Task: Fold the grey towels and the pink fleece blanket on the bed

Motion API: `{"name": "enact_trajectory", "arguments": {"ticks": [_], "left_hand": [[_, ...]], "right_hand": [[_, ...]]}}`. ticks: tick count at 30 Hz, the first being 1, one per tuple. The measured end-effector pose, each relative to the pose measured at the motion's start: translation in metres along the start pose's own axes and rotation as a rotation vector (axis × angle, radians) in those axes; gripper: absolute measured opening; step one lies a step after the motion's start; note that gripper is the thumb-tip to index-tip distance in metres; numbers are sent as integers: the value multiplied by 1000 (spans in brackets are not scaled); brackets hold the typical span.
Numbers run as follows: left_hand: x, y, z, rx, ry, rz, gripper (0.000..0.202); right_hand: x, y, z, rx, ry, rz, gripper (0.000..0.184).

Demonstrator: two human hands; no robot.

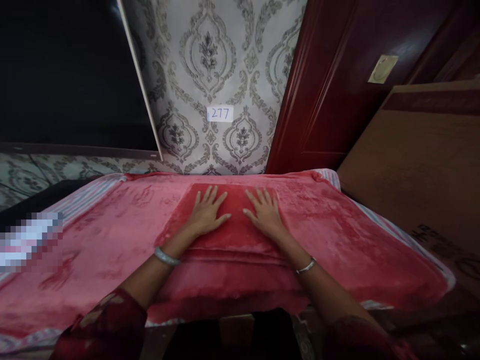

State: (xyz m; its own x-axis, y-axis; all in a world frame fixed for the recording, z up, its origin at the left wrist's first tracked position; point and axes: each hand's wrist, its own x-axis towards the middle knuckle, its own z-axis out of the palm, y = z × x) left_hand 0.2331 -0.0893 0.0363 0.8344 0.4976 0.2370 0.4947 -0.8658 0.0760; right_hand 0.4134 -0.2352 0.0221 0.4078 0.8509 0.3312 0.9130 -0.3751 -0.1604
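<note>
A red plush cloth [236,227], folded into a thick rectangle, lies in the middle of a pinkish-red plush blanket [123,240] spread over a table. Flat on the left part of the folded cloth rests my left hand [207,212], fingers spread. My right hand [265,212] presses flat on its right part, fingers also apart. Neither hand grips anything. Folded edges show as layers along the cloth's near side, between my wrists. A grey bangle circles my left wrist and a thin silver one my right.
A large cardboard box [420,165] stands at the right, against a dark red door [330,100]. Behind the table is a patterned wall with a paper label [220,113] reading 277. A black screen [71,75] fills the upper left. Striped fabric [93,197] borders the blanket.
</note>
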Motion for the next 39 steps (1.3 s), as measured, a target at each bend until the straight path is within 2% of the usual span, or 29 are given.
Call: {"name": "enact_trajectory", "arguments": {"ticks": [3, 6, 12, 18, 22, 24, 27, 29, 32, 36, 39], "left_hand": [[-3, -2, 27, 56, -131, -33, 76], [-9, -11, 47, 69, -146, -32, 77], [-8, -13, 54, 65, -84, -25, 78], [-11, -8, 46, 37, -111, -48, 79], [-8, -14, 29, -57, -176, -43, 77], [3, -20, 14, -92, -168, -54, 68], [31, -29, -8, -49, -69, -142, 59], [51, -33, -14, -1, -12, -213, 61], [66, -38, -1, 55, -6, -307, 66], [62, -45, 37, 81, -43, -386, 69], [59, -50, 52, 68, -61, -385, 71]], "right_hand": [[-9, -9, 24, -68, -161, -21, 64], [-17, -6, 42, -65, -198, -15, 64], [-15, -5, 44, -79, -203, -11, 64], [-17, -8, 40, -80, -214, 2, 64], [-10, -5, 29, -12, -272, -3, 63], [3, -3, 16, 47, -266, 10, 57], [35, 0, -4, 75, -155, 99, 55], [55, 1, -9, 43, -83, 191, 57], [67, 4, 6, -21, -51, 303, 60], [59, 15, 47, -76, -60, 336, 62], [55, 25, 65, -71, -66, 329, 64]]}}
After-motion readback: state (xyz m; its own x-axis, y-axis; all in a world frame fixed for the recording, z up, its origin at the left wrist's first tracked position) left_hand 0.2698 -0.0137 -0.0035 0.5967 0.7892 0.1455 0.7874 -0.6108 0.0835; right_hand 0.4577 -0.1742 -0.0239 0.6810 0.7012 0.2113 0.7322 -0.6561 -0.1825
